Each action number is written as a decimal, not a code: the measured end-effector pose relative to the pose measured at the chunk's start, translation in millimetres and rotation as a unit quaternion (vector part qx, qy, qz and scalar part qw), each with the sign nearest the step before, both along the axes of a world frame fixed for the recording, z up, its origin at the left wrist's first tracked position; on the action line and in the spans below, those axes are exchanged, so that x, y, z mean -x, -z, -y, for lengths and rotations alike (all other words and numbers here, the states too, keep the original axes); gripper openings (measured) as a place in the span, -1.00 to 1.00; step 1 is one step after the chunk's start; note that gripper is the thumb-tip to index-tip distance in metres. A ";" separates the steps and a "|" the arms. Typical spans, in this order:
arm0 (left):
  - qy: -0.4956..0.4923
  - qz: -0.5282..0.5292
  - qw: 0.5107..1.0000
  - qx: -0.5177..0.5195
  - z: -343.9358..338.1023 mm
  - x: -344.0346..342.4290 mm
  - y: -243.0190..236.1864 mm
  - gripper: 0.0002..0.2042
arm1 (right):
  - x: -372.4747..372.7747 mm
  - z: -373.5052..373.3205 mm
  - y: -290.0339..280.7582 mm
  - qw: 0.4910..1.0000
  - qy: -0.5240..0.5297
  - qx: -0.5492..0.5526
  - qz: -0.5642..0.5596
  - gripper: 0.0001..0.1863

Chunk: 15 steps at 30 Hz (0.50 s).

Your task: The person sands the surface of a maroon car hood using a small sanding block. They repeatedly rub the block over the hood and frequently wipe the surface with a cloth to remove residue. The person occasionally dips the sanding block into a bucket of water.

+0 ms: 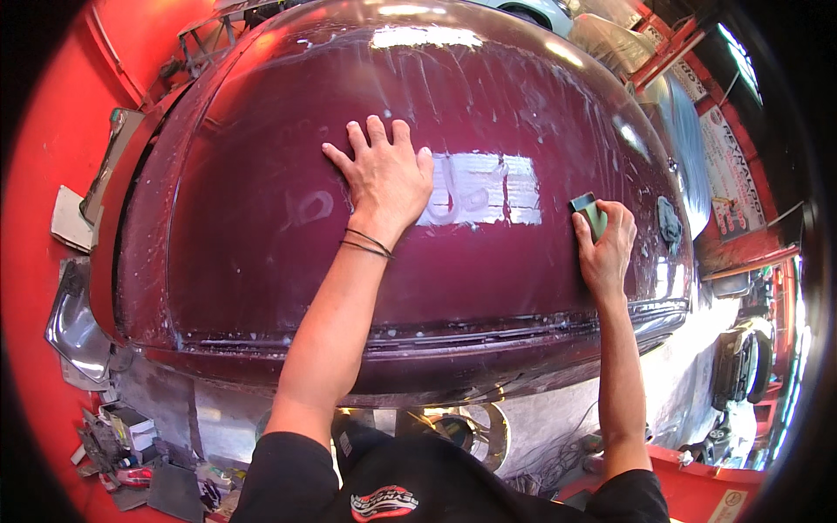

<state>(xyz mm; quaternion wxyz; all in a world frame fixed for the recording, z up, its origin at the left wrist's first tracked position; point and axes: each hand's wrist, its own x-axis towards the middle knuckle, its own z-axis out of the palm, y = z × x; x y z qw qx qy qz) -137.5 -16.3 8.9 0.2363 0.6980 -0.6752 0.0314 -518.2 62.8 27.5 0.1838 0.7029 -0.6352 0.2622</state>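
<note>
A large dark maroon car panel (488, 270) fills the middle of the head view, streaked with pale smears and reflecting light. My left hand (384, 174) lies on its upper middle with fingers spread. At the panel's right, my right hand (606, 240) grips a small green block with a dark edge (586, 211), held on or just over the surface; exact contact is unclear. A crumpled grey-blue cloth (670, 218) lies on the panel's right edge, just beyond that hand.
Red walls (61, 87) border the left, with panels (71, 209) leaning beside the car and piled items (131, 444) below. A banner (732, 174) and plastic sheeting (680, 148) are at the right. The concrete floor (218, 401) shows below the car, with cables (540, 479).
</note>
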 end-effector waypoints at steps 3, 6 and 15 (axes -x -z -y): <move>-0.002 -0.006 1.000 0.027 -1.1 0.5 0.7 -0.37 | -5.1 2.3 -2.2 0.999 0.038 -0.036 -0.006 -0.49; 0.000 -0.016 1.000 0.026 -3.0 1.2 0.5 -0.37 | -16.3 -12.6 -12.0 0.995 0.047 -0.080 0.026 -0.49; -0.005 -0.011 1.000 0.012 -3.5 5.1 -4.6 -0.36 | -50.9 -47.0 -19.7 0.991 -0.104 -0.082 0.007 -0.56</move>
